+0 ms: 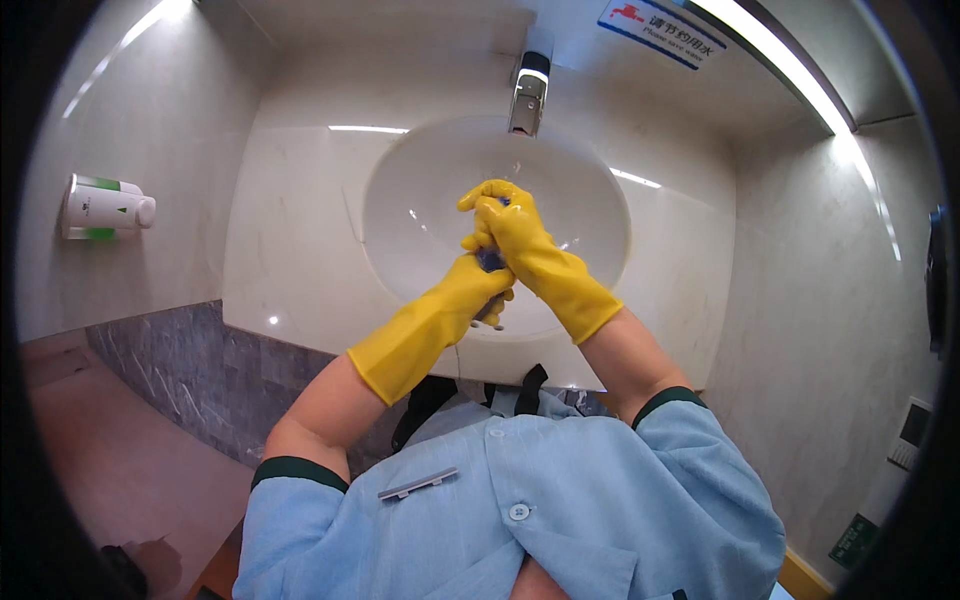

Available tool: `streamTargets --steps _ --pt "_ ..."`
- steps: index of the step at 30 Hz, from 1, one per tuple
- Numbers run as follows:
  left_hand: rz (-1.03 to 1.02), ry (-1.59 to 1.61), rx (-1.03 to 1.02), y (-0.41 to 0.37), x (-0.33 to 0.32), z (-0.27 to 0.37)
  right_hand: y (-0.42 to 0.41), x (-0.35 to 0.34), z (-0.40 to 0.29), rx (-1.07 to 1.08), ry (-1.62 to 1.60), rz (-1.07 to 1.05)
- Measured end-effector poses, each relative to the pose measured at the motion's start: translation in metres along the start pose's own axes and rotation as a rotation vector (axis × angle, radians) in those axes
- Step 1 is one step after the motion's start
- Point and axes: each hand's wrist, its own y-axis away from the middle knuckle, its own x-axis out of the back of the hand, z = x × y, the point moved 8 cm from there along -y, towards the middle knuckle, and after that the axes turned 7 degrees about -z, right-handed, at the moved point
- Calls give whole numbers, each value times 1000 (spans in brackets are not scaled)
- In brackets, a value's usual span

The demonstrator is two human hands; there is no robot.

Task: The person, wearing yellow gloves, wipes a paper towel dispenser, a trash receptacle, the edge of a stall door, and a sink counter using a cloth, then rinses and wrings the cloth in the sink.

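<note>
My left hand (pixel 480 279), in a long yellow rubber glove, grips a dark blue cloth (pixel 491 259) over the near part of the white oval washbasin (pixel 420 172). Just above it, my right hand (pixel 510 217) wears a matching glove and is closed around the upper part of the same cloth. Only small bits of the cloth show between the gloved fingers. A dark lower end hangs out below the left hand, with what look like water drops under it. The right glove looks wet and shiny.
A metal faucet (pixel 529 101) stands behind the basin, set in a pale stone countertop (pixel 300 247). On the left wall hangs a white and green dispenser (pixel 105 208). A sign (pixel 661 31) with writing is on the back wall. Dark grey tiles (pixel 262 367) face the counter's front.
</note>
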Motion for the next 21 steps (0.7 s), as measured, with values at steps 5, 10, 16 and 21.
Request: streamTargets --steps 5,10,16,21 --pt "206 -287 80 -36 25 -42 -17 20 64 -92 248 187" --pt "287 -654 21 -71 39 -79 -42 55 127 -73 599 268" --pt "265 -970 47 -103 52 -92 -54 60 137 -195 853 250" --pt "416 -1024 -315 -98 51 -100 -59 58 132 -250 845 305"
